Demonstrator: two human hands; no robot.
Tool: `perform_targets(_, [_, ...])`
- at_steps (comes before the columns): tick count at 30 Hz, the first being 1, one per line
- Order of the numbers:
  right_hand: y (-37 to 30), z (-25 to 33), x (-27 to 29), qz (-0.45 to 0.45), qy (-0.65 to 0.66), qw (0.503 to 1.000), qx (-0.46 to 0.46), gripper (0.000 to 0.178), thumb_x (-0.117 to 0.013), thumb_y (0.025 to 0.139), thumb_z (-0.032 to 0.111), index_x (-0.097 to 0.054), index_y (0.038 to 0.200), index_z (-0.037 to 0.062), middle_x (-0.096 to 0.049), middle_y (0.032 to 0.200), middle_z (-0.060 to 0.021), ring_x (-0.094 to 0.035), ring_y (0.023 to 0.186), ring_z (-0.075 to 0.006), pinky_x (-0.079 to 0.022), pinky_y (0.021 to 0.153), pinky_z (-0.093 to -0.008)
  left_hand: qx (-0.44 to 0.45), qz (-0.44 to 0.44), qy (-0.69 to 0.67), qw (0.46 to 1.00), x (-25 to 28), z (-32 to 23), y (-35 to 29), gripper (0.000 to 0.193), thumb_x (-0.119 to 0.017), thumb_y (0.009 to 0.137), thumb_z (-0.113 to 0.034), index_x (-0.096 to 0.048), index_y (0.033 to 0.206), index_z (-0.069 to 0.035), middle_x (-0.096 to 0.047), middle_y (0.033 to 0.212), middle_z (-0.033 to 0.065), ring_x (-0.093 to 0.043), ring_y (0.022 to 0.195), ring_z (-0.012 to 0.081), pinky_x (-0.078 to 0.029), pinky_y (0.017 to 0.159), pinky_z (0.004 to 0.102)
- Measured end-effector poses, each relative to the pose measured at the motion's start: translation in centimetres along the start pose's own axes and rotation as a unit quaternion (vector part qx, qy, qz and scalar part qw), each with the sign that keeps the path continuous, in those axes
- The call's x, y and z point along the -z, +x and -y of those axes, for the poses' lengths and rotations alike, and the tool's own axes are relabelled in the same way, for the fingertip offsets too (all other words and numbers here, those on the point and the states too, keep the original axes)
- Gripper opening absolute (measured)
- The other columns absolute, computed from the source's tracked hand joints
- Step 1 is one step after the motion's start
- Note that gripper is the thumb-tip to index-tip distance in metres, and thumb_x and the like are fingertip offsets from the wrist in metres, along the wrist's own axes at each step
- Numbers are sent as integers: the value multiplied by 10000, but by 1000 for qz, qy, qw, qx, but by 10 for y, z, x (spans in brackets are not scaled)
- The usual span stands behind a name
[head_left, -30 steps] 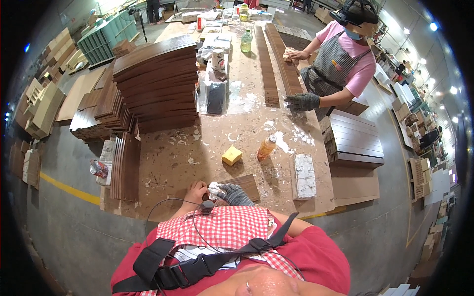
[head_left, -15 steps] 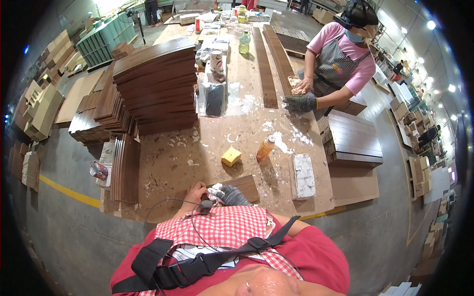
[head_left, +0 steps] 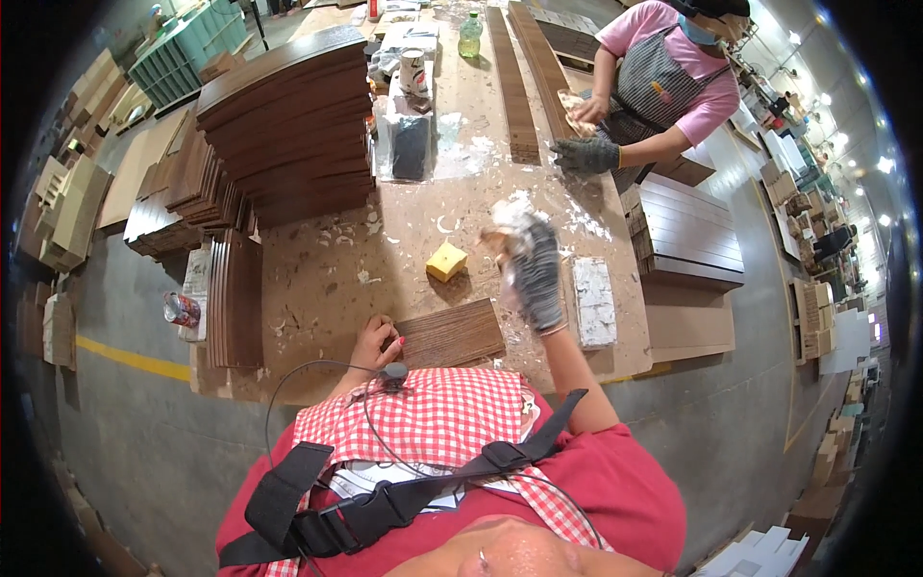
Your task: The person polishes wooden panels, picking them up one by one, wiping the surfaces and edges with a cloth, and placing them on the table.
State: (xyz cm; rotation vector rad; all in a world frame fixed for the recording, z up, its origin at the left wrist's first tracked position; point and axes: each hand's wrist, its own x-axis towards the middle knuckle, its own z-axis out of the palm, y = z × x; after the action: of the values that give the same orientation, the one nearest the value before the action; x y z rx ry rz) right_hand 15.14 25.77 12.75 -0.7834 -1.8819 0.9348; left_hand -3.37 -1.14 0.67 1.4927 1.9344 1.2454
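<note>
A short dark brown wooden board (head_left: 450, 332) lies flat on the table in front of me. My bare left hand (head_left: 376, 342) is closed on its left end, thumb against the edge. My right hand (head_left: 538, 274), in a grey glove, is stretched forward to the right of a yellow sponge block (head_left: 446, 261). Motion blurs its fingers, and a smeared whitish and orange-tan shape shows beside them; I cannot make out what it is. The orange bottle seen earlier at that place is not distinguishable.
A tall stack of dark boards (head_left: 288, 125) stands at left. A white-smeared block (head_left: 594, 302) sits at right. Farther back are a dark phone-like slab (head_left: 411, 149), a cup (head_left: 413, 72) and a green bottle (head_left: 470, 36). Across the table, a co-worker's gloved hand (head_left: 586, 155) rests by long planks (head_left: 519, 96).
My right hand has left the board and moved forward and right, to where the orange bottle stood. My left hand stays at the board's left end. The view has shifted slightly.
</note>
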Motion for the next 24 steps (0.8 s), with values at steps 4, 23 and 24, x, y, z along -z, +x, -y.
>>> perform_targets(4, [43, 9, 29, -81, -162, 975, 129, 304, -616, 904, 202, -574, 1156, 39, -601, 1114, -132, -550, 1089, -287, -449, 952, -401, 6, 8, 17, 1000, 0, 2, -3, 269, -635, 822, -288, -584, 821, -24, -532, 974, 145, -502, 923, 332, -417, 819, 416])
perform_targets(23, [39, -32, 4, 28, -376, 924, 57, 338, -636, 815, 176, -615, 1148, 122, -591, 1130, -154, -574, 1010, -342, -485, 868, -428, 4, 3, 83, 997, 0, -7, 2, 315, -603, 814, -361, -602, 812, -47, -540, 986, 147, -479, 958, 325, -372, 878, 436])
perform_targets(24, [39, -31, 4, 27, -376, 924, 57, 338, -636, 815, 176, -615, 1148, 122, -591, 1130, -154, -574, 1010, -342, -485, 868, -428, 4, 3, 83, 997, 0, -6, 1, 315, -603, 814, -361, -602, 812, -47, -540, 986, 147, -479, 958, 325, -372, 878, 436])
